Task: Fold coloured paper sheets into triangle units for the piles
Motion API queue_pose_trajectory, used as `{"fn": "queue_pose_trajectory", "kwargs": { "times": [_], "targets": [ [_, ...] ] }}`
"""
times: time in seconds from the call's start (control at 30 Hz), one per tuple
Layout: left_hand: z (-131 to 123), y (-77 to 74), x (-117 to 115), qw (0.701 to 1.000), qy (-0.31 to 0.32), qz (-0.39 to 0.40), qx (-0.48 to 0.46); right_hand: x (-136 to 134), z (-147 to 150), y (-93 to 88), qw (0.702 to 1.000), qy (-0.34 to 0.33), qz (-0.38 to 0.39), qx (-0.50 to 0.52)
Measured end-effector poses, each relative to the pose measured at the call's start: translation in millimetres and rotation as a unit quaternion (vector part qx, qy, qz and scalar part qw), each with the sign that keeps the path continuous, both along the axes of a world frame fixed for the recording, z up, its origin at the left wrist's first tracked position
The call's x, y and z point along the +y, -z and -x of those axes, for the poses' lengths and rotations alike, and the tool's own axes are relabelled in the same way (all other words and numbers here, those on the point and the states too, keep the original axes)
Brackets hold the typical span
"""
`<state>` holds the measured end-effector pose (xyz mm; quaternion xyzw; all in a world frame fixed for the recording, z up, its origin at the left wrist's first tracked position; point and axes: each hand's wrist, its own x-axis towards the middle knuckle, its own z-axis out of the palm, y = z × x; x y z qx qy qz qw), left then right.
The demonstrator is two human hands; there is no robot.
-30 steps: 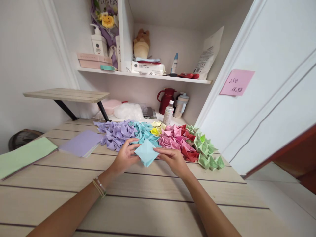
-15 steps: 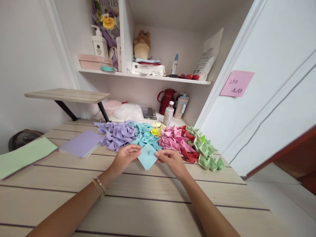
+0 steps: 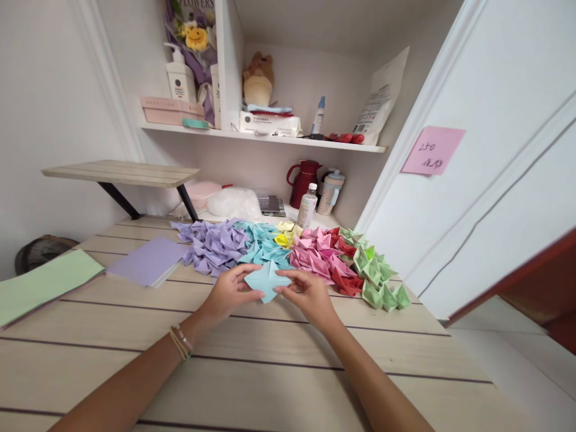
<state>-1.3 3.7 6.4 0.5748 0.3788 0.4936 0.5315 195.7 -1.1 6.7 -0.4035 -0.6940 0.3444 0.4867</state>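
Note:
A folded piece of light blue paper (image 3: pixel 269 281) is held between my two hands, just above the table. My left hand (image 3: pixel 230 289) pinches its left corner between thumb and fingers. On the opposite side, my right hand (image 3: pixel 310 292) grips the right part with thumb and fingers. The paper has a four-pointed outline with creases across it. Right behind it lie blue folded paper boats (image 3: pixel 263 243). Purple paper boats (image 3: pixel 215 243) are heaped to their left, and pink paper boats (image 3: pixel 312 255) to their right.
Red paper boats (image 3: pixel 346 281) and green ones (image 3: pixel 378 273) lie at the right. Purple paper sheets (image 3: pixel 146 261) and green sheets (image 3: pixel 47 285) rest at the left. A small raised wooden shelf (image 3: pixel 121 172) stands behind them. A plastic bottle (image 3: pixel 306 207) and red jug (image 3: pixel 305 183) stand at the back.
The blue paper has gone from a plain diamond to a wider four-pointed shape. Both thumbs have come to the near side of the paper, and my hands still hold it.

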Motion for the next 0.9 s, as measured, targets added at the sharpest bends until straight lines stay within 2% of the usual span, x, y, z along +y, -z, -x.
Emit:
{"fn": "queue_pose_trajectory", "kwargs": {
  "times": [0.2, 0.3, 0.4, 0.53, 0.73, 0.9],
  "targets": [
    [1.1, 1.0, 0.1, 0.992, -0.066, -0.078, 0.076, -1.9, -0.9, 2.0, 0.985, 0.053, -0.134, -0.096],
    [1.6, 1.1, 0.0, 0.995, -0.059, -0.056, 0.063, -3.3, 0.2, 6.3, 0.975, 0.058, -0.183, -0.109],
    [0.0, 0.6, -1.5, 0.999, -0.022, -0.016, 0.029, -6.0, 3.1, 9.2, 0.965, 0.064, -0.217, -0.135],
    [-3.1, 1.9, -4.2, 0.999, -0.019, -0.019, 0.033, -9.4, 7.1, 9.4, 0.96, 0.074, -0.214, -0.163],
    [-4.3, 3.0, -7.2, 0.986, -0.08, -0.09, 0.116, -9.8, 9.0, 6.2, 0.972, 0.071, -0.176, -0.137],
    [-3.2, 0.0, -6.6, 0.977, -0.1, -0.117, 0.145, -8.8, 9.4, 5.2, 0.976, 0.064, -0.161, -0.131]
  ]
}}
